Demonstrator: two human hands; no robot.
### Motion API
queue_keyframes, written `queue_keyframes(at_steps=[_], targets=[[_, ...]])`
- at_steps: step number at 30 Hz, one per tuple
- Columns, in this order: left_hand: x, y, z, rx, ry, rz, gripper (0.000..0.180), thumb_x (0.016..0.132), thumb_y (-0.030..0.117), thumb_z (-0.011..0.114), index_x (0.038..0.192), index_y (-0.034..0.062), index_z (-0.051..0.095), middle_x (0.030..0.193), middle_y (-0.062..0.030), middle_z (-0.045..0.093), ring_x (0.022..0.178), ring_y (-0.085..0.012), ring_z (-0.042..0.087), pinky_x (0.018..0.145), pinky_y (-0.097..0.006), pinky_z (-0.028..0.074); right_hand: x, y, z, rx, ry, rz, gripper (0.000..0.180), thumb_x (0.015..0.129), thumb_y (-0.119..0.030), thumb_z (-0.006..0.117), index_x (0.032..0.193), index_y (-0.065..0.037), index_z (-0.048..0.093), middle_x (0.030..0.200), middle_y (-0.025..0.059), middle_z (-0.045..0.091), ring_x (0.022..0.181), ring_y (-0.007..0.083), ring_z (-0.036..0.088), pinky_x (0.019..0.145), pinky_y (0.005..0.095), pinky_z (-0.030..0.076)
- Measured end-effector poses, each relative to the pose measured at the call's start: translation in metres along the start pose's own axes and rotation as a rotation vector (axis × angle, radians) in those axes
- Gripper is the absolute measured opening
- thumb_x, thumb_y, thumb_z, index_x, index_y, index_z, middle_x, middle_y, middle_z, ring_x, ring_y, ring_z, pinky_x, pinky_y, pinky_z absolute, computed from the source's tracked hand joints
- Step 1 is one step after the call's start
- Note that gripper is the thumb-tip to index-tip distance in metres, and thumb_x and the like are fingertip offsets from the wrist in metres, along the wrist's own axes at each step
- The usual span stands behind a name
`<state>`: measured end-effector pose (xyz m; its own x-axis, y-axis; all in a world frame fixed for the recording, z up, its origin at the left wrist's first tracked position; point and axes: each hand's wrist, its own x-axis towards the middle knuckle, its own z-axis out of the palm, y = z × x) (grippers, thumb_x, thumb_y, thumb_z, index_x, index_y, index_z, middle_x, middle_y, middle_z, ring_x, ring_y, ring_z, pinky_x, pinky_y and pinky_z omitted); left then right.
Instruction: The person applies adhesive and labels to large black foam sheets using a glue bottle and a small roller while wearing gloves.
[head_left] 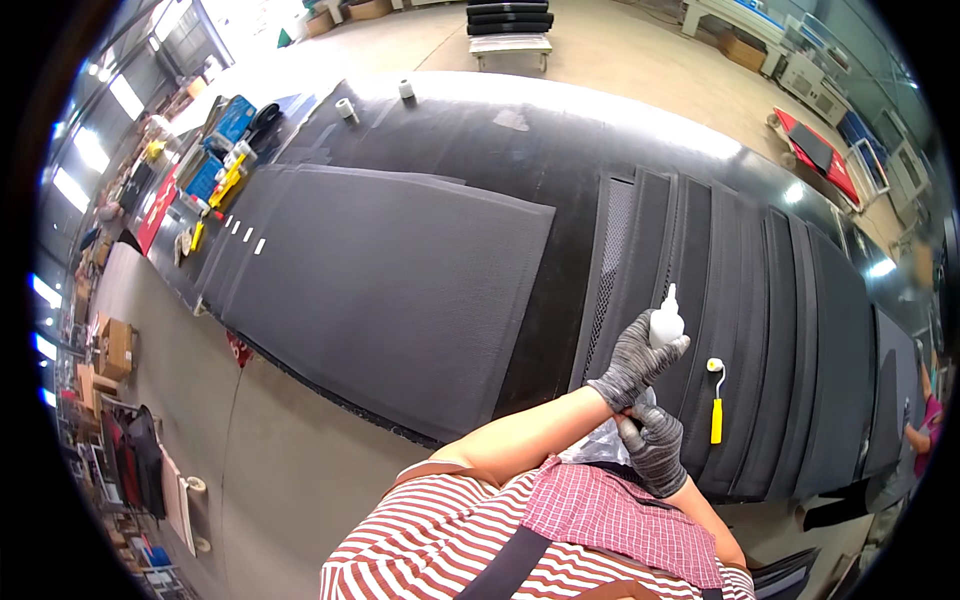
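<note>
My left hand (640, 360), in a grey knit glove, is closed around a white squeeze bottle (666, 325) whose narrow nozzle points away from me. Close to my left wrist is my right hand (655, 450), gloved alike, with its fingers curled; what they grip I cannot make out. Crumpled clear plastic (600, 445) shows beside it, against my front. A small roller with a yellow handle (716, 420) lies to the right on overlapping black panels (740, 300). Left of my hands, a large black sheet (400, 290) lies flat, with several small white strips (248, 235) at its far left.
A long black table (560, 130) carries everything. Two white rolls (345, 108) stand at its back. Blue boxes (205, 175) and yellow tools (232, 180) crowd the left end. Beyond stands a cart (510, 45) with stacked black pieces. Another person's arm (918, 438) reaches in at far right.
</note>
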<state>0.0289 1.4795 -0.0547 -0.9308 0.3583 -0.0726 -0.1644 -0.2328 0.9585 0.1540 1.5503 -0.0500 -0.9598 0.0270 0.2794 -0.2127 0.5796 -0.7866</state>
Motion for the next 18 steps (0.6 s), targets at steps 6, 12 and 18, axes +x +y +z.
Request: queue_keyframes(at_steps=[6, 12, 18], targets=[[-0.004, 0.001, -0.003, 0.004, -0.095, -0.07, 0.039, 0.081, 0.025, 0.078, 0.108, 0.0073, 0.056, 0.097, 0.0, 0.06, 0.088, -0.0091, 0.057, 0.079, -0.028, 0.049, 0.004, -0.018, -0.012, 0.209, -0.398, 0.027, 0.012, 0.079, -0.011, 0.07, 0.088, -0.004, 0.066, 0.079, 0.0127, 0.065, 0.073, 0.0275, 0.064, 0.068, 0.0357, 0.05], [-0.02, 0.003, -0.04, -0.349, -0.153, -0.069, 0.032, 0.087, 0.012, 0.072, 0.114, 0.0073, 0.056, 0.103, -0.0012, 0.063, 0.096, -0.0112, 0.061, 0.083, -0.027, 0.052, 0.007, -0.001, -0.006, 0.493, 0.011, 0.345, 0.01, 0.088, -0.008, 0.064, 0.097, -0.006, 0.062, 0.077, 0.0006, 0.059, 0.076, 0.0096, 0.056, 0.071, 0.0254, 0.047], [-0.032, 0.025, -0.007, -0.139, -0.332, -0.188, 0.054, 0.085, 0.025, 0.074, 0.129, 0.0024, 0.051, 0.119, -0.0063, 0.061, 0.108, -0.015, 0.058, 0.093, -0.031, 0.048, 0.005, 0.026, -0.025, 0.78, 0.202, 0.444, 0.041, 0.088, -0.014, 0.068, 0.125, -0.003, 0.051, 0.107, 0.0041, 0.059, 0.098, 0.011, 0.056, 0.088, 0.0276, 0.047]])
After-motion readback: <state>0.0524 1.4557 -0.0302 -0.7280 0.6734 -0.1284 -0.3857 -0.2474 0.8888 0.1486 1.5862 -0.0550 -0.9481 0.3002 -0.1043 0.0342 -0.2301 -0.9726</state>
